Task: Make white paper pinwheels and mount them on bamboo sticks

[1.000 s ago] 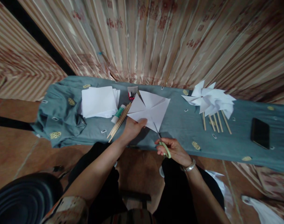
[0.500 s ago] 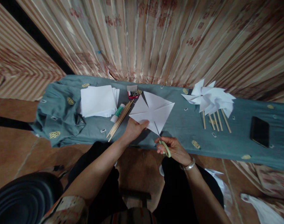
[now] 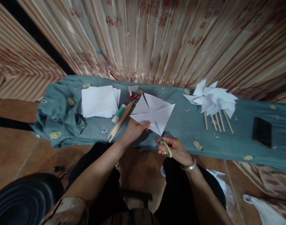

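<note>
A square sheet of white paper (image 3: 160, 107) is held with one corner toward me, slits running from its corners toward the middle. My left hand (image 3: 135, 129) pinches its lower left edge, thumb on top. In my right hand (image 3: 174, 148) is a pair of scissors (image 3: 166, 149) with light green handles, gripped by the loops. Their blades meet the sheet at its near corner, where a slit runs inward. Just left of the paper lie several wooden sticks (image 3: 120, 122) and a green and white glue stick (image 3: 119, 113).
A stack of white paper (image 3: 98, 101) lies at the left, and a small red box of pins (image 3: 134, 93) stands behind the sticks. Finished paper pinwheels (image 3: 212, 98) on sticks lie to the right, then a black phone (image 3: 262, 132). A black round stool (image 3: 28, 200) stands lower left.
The paper's right corner has shifted very slightly left. The scissors look a little more closed at the near corner; both hands keep almost the same place.
</note>
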`<state>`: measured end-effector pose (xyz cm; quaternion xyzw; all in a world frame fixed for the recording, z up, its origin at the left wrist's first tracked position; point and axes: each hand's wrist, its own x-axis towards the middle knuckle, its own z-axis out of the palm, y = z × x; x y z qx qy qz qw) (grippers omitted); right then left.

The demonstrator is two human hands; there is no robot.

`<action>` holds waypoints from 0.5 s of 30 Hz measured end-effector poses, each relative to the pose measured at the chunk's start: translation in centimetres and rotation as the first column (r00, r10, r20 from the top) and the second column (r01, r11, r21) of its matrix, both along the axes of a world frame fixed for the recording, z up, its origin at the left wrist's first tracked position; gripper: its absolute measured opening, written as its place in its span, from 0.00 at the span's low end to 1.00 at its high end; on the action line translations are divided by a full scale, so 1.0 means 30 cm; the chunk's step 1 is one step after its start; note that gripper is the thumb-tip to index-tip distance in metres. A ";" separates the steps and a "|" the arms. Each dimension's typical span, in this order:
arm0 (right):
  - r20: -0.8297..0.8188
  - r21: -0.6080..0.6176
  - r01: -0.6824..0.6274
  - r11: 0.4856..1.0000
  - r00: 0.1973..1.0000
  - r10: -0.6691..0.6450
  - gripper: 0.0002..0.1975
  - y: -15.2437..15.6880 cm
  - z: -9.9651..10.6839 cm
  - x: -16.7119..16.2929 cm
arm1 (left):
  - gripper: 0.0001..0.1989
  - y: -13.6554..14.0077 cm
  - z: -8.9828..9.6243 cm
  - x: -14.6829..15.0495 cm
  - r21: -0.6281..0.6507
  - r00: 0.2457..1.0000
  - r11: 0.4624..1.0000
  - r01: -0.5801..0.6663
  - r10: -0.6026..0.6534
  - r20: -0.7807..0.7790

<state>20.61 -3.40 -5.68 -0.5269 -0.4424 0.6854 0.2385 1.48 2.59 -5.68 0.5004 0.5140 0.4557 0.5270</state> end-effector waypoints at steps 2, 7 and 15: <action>0.006 -0.013 0.020 1.000 1.000 -0.019 0.26 0.001 0.007 -0.003 | 0.12 -0.005 0.004 0.002 -0.020 1.000 1.000 0.013 -0.014 -0.007; 0.012 -0.011 0.048 0.999 0.999 -0.048 0.27 0.002 0.011 -0.009 | 0.11 -0.012 0.016 0.005 -0.047 1.000 0.999 0.002 -0.003 -0.003; -0.004 -0.004 0.063 0.998 0.998 -0.063 0.25 0.002 0.003 -0.010 | 0.12 -0.011 0.011 0.005 -0.031 1.000 1.000 -0.005 0.006 0.021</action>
